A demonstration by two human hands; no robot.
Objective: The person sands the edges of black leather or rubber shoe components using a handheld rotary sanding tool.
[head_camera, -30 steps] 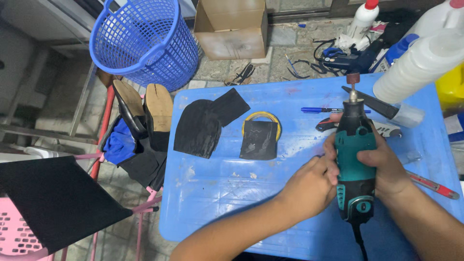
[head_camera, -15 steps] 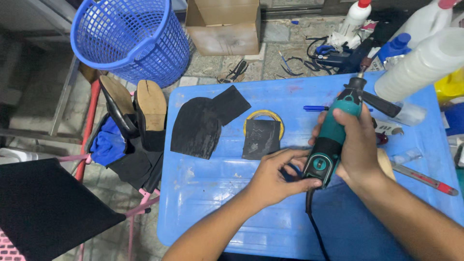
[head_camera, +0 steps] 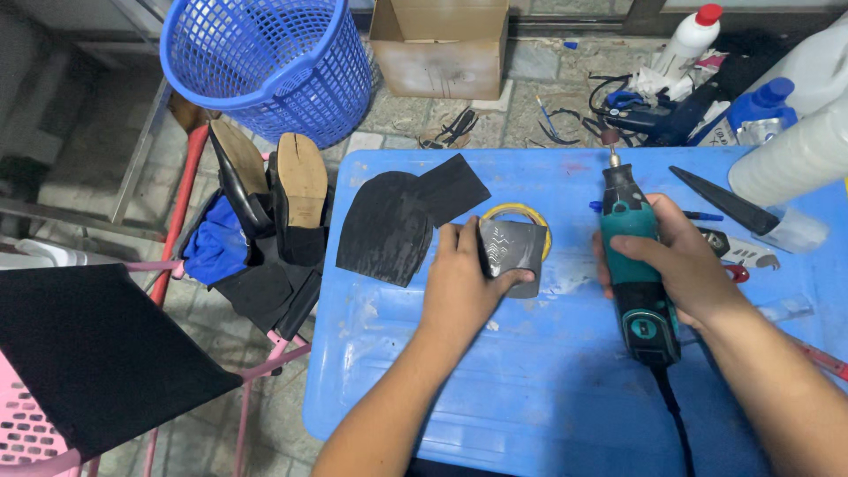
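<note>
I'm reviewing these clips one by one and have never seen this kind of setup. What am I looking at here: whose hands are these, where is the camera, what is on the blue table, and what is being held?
The camera sits on a person's head and looks down, so both forearms reaching in from the bottom belong to that person. There is no robot. The right hand grips a teal and black corded rotary tool, its small bit pointing away from the person. The left hand grasps a small dark rubber heel piece lying on the blue plastic table, over a yellow ring. Beside it lie larger black rubber sheets. A black knife and white bottles sit at the right. Left of the table, shoes rest on a pink chair frame, below a blue basket.
</note>
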